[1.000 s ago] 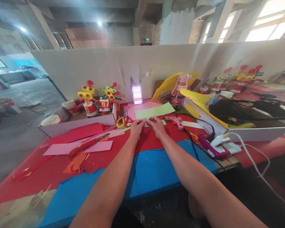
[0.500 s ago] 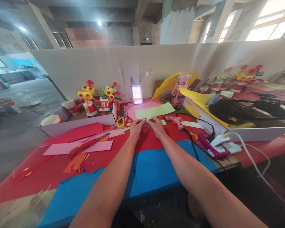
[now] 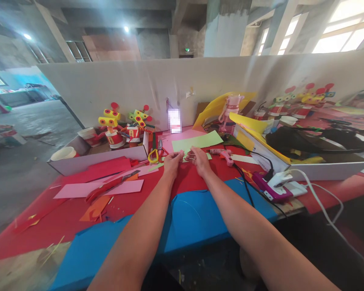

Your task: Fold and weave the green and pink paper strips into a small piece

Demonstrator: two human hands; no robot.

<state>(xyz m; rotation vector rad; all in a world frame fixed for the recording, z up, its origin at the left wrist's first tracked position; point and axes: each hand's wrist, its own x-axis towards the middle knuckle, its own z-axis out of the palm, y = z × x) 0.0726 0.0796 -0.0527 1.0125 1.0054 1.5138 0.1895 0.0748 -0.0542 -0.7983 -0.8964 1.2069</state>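
My left hand (image 3: 172, 163) is closed in a pinch over the red sheet (image 3: 186, 180) in the middle of the table. Close by on its right, my right hand (image 3: 200, 161) has its fingers curled inward. Whatever the fingertips hold is too small to make out. Just beyond both hands lies a light green paper sheet (image 3: 200, 141). Scissors with yellow handles (image 3: 153, 156) rest left of my left hand, beside a red-handled tool (image 3: 163, 153). A pink glue gun (image 3: 226, 155) is on the table to the right of my right hand.
Paper-cup figures (image 3: 115, 139) stand in a white box (image 3: 103, 159) at left. Pink strips (image 3: 94, 190) and a red-handled cutter (image 3: 109, 186) lie in front. A purple power strip (image 3: 271, 190) with cables and another white box (image 3: 327, 170) are at right. Blue sheet (image 3: 197, 218) covers the near edge.
My hands, nearly touching before, have drawn slightly apart. The right fingers have loosened and spread a little. The things on the table stay where they were.
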